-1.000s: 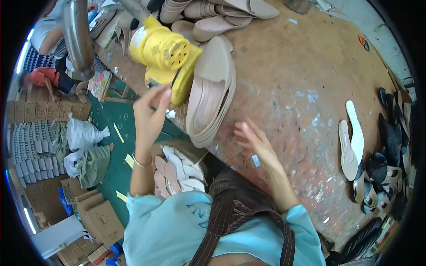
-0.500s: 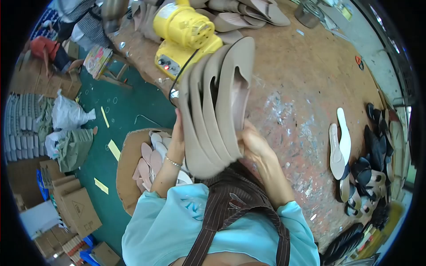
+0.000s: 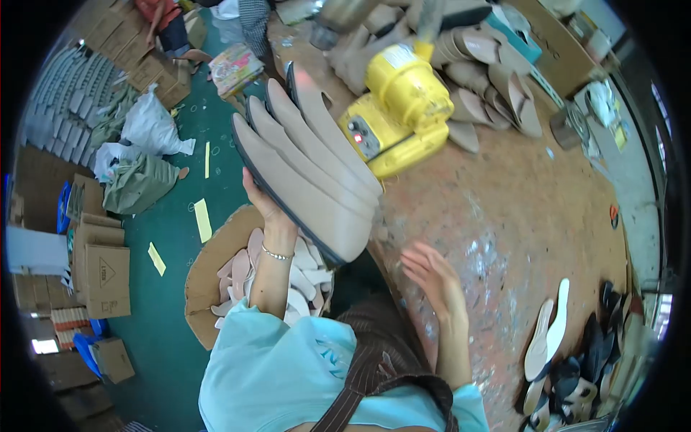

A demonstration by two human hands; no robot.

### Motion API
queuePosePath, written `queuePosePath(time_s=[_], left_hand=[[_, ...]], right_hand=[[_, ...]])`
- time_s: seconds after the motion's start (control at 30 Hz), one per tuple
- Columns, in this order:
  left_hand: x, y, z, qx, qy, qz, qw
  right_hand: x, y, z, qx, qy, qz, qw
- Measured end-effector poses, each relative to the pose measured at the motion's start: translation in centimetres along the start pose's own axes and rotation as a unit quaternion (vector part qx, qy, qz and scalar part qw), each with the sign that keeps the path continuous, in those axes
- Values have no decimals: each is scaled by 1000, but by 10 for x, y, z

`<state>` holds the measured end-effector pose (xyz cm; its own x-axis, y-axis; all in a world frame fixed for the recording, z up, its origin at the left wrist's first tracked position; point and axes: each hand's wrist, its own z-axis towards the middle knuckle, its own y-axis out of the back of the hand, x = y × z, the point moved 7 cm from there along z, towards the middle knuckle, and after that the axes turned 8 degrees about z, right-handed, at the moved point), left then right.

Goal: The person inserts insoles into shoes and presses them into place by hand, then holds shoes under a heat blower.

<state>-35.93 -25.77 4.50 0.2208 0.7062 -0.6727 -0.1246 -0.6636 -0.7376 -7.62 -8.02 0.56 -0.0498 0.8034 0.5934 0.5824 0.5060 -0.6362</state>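
Observation:
A nested stack of several beige shoes (image 3: 317, 173) is held up by my left hand (image 3: 268, 209), which grips it from below and the left side. The toes point up and to the left, and dark sole edges show. My right hand (image 3: 432, 277) is apart from the stack, over the worn table (image 3: 489, 237), its fingers stretched out and nothing in it. Just beyond the stack stands a yellow machine (image 3: 403, 101) with a lit red switch. Below my left forearm is a cardboard box (image 3: 205, 288) of pink and white insoles (image 3: 306, 281).
More beige shoes (image 3: 497, 93) are heaped behind the machine, near a metal can (image 3: 568, 126). Loose insoles (image 3: 540, 338) and dark sandals (image 3: 594, 353) lie at the right. A person in red (image 3: 162, 18) is at the upper left beside cartons (image 3: 129, 43).
The shoe stack has swung left and tilted, still in my left hand. My right hand has let go of it and opened. The view has turned, shifting the machine rightward.

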Motion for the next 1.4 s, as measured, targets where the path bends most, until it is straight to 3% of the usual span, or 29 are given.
queuePosePath(time_s=[0.03, 0.17, 0.3, 0.57, 0.8, 0.93, 1.4], left_hand=[[-7, 0, 11, -50, -3, 24, 998], [-16, -8, 63, -2, -16, -43, 999], [-23, -31, 93, 28, -39, -28, 998], [-39, -53, 122, 4, -108, -27, 994], [-48, -29, 107, -3, -124, -62, 990], [-57, -18, 87, -74, -174, -18, 982], [-71, -47, 130, -15, -176, -36, 984]], right_hand=[[1, 25, -2, -38, 13, -24, 999], [3, 114, -19, -166, 28, -46, 985], [-6, 153, -23, -143, 15, 124, 982], [-6, 155, -21, -160, 13, 100, 982], [-7, 153, -22, -149, 22, 105, 983], [-7, 153, -22, -151, 25, 100, 983], [-7, 148, -23, -145, 51, 90, 984]])
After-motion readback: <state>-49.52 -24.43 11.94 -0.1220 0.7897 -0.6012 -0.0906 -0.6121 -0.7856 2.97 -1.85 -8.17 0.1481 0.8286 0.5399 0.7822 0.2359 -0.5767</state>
